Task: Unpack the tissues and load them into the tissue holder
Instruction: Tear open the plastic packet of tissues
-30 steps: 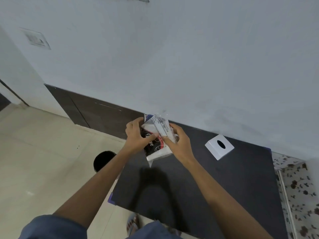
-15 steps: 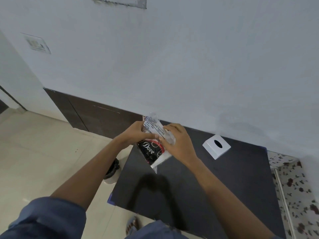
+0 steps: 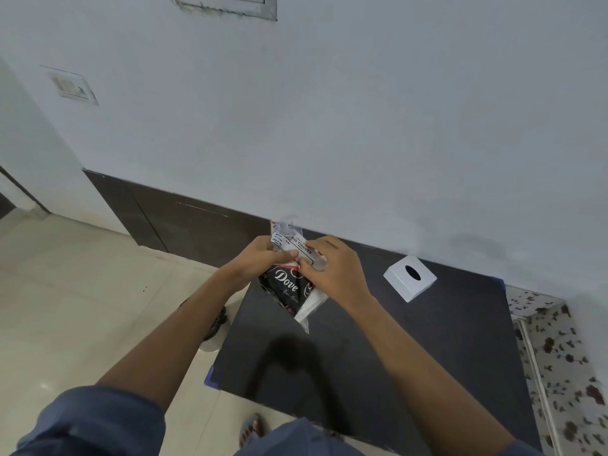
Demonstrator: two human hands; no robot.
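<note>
While both hands [image 3: 260, 258] [image 3: 335, 268] pinch its top, the tissue pack [image 3: 289, 287] (long axis near-vertical) hangs above the table [image 3: 427, 340].

Both hands [image 3: 260, 261] have closed together over the tissue pack's [image 3: 289, 287] top.

A matte black rectangular table [image 3: 427, 350] stands against a pale grey painted wall [image 3: 329, 126]. Blue tape [image 3: 209, 378] marks its near-left corner. A dark brown skirting panel [image 3: 171, 222] runs along the wall base, above a glossy beige tiled floor [image 3: 65, 291]. A white switch plate [image 3: 70, 85] is mounted on the wall, upper left. A floral-patterned white surface [image 3: 559, 357] lies right of the table.
</note>
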